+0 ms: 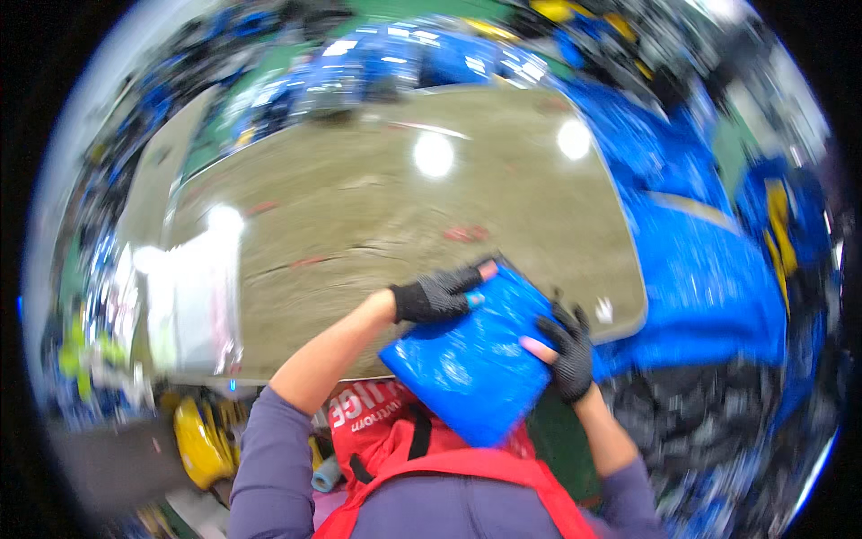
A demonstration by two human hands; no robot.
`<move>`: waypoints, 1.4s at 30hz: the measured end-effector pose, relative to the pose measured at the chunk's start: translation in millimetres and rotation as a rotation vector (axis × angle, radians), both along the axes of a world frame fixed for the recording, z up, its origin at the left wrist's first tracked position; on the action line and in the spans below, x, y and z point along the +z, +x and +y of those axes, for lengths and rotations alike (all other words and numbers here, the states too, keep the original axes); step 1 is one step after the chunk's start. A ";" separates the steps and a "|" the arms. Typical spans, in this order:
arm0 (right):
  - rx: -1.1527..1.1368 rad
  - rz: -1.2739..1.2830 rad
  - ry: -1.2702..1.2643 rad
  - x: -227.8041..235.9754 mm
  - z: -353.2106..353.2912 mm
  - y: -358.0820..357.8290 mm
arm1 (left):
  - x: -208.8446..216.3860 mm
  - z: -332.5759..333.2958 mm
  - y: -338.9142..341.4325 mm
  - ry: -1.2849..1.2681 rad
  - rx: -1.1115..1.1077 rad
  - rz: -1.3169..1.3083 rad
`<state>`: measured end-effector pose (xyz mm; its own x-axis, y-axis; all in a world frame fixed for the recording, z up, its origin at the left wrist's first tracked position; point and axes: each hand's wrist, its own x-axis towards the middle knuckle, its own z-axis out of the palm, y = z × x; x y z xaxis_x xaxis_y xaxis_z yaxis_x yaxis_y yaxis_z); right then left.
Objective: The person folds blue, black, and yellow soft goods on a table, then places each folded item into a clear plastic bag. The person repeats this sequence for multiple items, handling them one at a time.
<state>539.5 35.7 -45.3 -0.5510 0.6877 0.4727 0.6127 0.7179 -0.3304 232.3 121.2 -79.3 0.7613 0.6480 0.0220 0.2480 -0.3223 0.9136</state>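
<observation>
A blue, shiny, plastic-like folded sheet (476,359) is tilted over the near edge of the table, in front of my red apron (386,440). My left hand (440,295), in a dark glove with bare fingertips, lies on its upper left edge with the fingers closed over it. At its right edge my right hand (567,352), gloved the same way, grips with the thumb on top and the other fingers at the side. A dark strip shows along the sheet's top edge. Motion blur hides finer detail.
The brownish table (359,198) has red marks and bright light reflections. White sheets or bags (193,310) lie on its left end. A big blue heap (700,278) borders the right side, with dark bundles (691,413) below it. More blue bundles (404,63) stand beyond the far edge.
</observation>
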 end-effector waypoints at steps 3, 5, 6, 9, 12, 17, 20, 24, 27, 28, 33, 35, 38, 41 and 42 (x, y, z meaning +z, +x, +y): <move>-0.094 0.386 -0.387 -3.9 5.1 -8.6 | 11.8 -53.1 -13.1 -0.658 0.333 -0.531; -0.214 0.770 -0.852 -12.2 16.4 -29.3 | 18.1 -88.5 -1.5 -0.522 0.718 -0.454; -0.247 1.074 -1.151 -16.2 23.3 -41.6 | 23.1 -99.8 -3.7 -0.306 0.867 -0.263; -0.098 0.974 -1.551 -21.9 41.3 -70.0 | 42.1 -114.1 -55.8 -0.102 0.822 0.222; -0.118 0.953 -1.632 -18.3 49.3 -77.8 | 51.5 -122.3 -196.3 0.233 1.029 0.754; -0.357 0.964 -1.726 -12.5 48.0 -74.5 | -8.8 -186.5 -423.2 0.451 1.540 0.927; -0.208 0.975 -1.698 -13.5 46.5 -72.1 | -41.6 -207.4 -458.2 0.573 1.504 0.773; -0.322 0.891 -1.680 -15.9 46.6 -69.6 | -20.1 -178.3 -396.6 0.367 1.747 0.459; -0.240 0.947 -1.693 -14.8 46.7 -67.9 | -1.2 -143.3 -287.5 0.565 1.304 0.387; -0.195 1.004 -1.714 -13.5 46.4 -67.1 | -0.1 -136.0 -249.5 0.443 1.163 0.232; -0.213 0.967 -1.602 2.1 49.7 -62.1 | -15.2 -119.4 -139.9 0.624 1.029 0.235; -0.229 0.901 -1.640 12.4 56.7 -62.6 | -17.9 -120.2 -132.3 0.547 1.175 0.201; -0.024 0.667 -1.616 24.9 76.7 -68.4 | -13.5 -121.0 -138.1 0.666 1.034 0.340; 0.020 0.573 -1.694 30.3 101.4 -76.3 | -8.7 -120.6 -142.2 0.593 1.053 0.248; 0.081 0.592 -1.708 30.7 108.6 -78.2 | -8.8 -120.8 -141.6 0.572 1.053 0.226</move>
